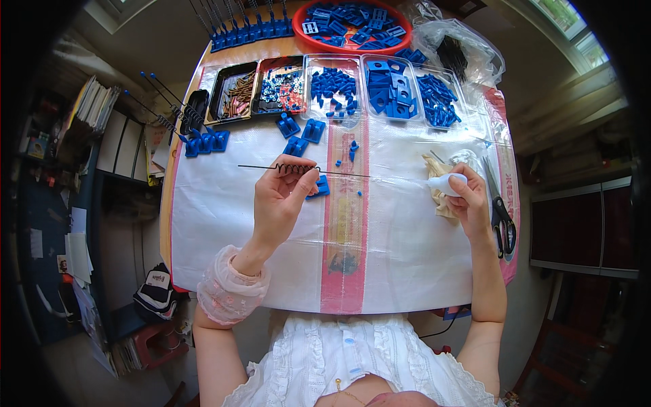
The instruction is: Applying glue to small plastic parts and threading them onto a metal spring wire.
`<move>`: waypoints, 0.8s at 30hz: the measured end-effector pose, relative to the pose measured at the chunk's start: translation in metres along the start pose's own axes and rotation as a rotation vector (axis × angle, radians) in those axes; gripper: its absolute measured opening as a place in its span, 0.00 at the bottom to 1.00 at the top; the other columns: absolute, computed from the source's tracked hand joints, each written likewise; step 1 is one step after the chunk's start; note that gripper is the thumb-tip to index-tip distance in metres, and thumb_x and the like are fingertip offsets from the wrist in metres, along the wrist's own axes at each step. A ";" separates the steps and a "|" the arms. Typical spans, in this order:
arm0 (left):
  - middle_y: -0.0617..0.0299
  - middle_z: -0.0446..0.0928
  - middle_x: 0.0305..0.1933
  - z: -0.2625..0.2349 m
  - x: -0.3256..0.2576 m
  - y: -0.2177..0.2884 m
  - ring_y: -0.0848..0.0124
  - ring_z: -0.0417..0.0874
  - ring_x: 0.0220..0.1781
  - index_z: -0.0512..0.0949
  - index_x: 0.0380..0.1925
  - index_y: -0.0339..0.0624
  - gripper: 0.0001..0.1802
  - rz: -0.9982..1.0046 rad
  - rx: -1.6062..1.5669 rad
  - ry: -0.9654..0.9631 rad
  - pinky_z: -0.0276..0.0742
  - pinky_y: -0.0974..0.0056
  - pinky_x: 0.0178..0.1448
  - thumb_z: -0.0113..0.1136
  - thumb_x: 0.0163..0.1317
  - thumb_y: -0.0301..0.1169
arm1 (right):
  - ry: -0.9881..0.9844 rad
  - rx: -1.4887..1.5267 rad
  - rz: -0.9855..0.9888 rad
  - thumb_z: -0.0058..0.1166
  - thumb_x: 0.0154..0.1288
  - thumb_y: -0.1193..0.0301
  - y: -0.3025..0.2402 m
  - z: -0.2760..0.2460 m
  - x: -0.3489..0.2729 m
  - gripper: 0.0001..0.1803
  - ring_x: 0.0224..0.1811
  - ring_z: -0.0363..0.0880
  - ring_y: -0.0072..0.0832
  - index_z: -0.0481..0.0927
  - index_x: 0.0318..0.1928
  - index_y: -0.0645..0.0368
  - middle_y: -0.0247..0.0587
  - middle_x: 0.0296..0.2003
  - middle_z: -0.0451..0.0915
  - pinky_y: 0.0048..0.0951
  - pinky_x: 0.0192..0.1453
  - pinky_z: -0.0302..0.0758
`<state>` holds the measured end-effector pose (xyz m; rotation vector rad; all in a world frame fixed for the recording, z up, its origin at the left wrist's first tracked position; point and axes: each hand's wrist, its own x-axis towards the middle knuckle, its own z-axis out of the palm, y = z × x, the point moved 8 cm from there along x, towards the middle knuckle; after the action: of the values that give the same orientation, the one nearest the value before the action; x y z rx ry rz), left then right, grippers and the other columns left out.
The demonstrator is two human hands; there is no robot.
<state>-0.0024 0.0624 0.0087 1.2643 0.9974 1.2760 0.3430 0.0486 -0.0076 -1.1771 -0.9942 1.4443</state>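
My left hand (281,197) pinches a thin black rod with a coiled spring (293,167) on it, held level above the white table cover (217,224). Part of a blue plastic block (321,187) shows just right of my fingers; whether my hand touches it I cannot tell. My right hand (471,200) grips a small white squeeze bottle (447,183) over a crumpled beige cloth (437,169) near the table's right side. Two more blue blocks (304,136) lie loose beyond the rod.
Trays along the far edge hold brown pins (234,95), mixed small parts (281,88) and blue plastic pieces (400,91). A red bowl (352,24) holds more blue parts. Black scissors (502,214) lie at the right edge. Finished rod assemblies (196,132) rest at the left.
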 end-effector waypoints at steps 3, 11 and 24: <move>0.59 0.85 0.39 0.000 0.000 0.000 0.76 0.83 0.38 0.80 0.47 0.34 0.07 0.007 0.003 -0.004 0.79 0.71 0.45 0.62 0.73 0.25 | 0.001 -0.007 -0.002 0.63 0.70 0.66 -0.001 0.001 0.000 0.09 0.20 0.57 0.06 0.76 0.37 0.54 0.22 0.24 0.70 0.14 0.23 0.49; 0.60 0.84 0.39 0.000 0.000 0.000 0.76 0.83 0.38 0.80 0.47 0.35 0.07 -0.004 -0.002 0.001 0.79 0.71 0.45 0.63 0.73 0.24 | 0.009 -0.023 -0.009 0.62 0.70 0.66 0.000 -0.001 0.000 0.09 0.20 0.56 0.06 0.76 0.37 0.54 0.22 0.24 0.70 0.14 0.23 0.49; 0.60 0.84 0.39 0.000 0.000 0.003 0.76 0.83 0.37 0.80 0.47 0.35 0.07 0.004 -0.003 0.006 0.79 0.71 0.45 0.63 0.73 0.24 | 0.019 -0.014 0.001 0.62 0.70 0.65 -0.001 -0.001 -0.001 0.09 0.20 0.56 0.05 0.75 0.37 0.53 0.21 0.24 0.69 0.14 0.22 0.47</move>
<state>-0.0028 0.0625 0.0113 1.2616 0.9978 1.2840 0.3441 0.0481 -0.0067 -1.1992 -0.9921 1.4268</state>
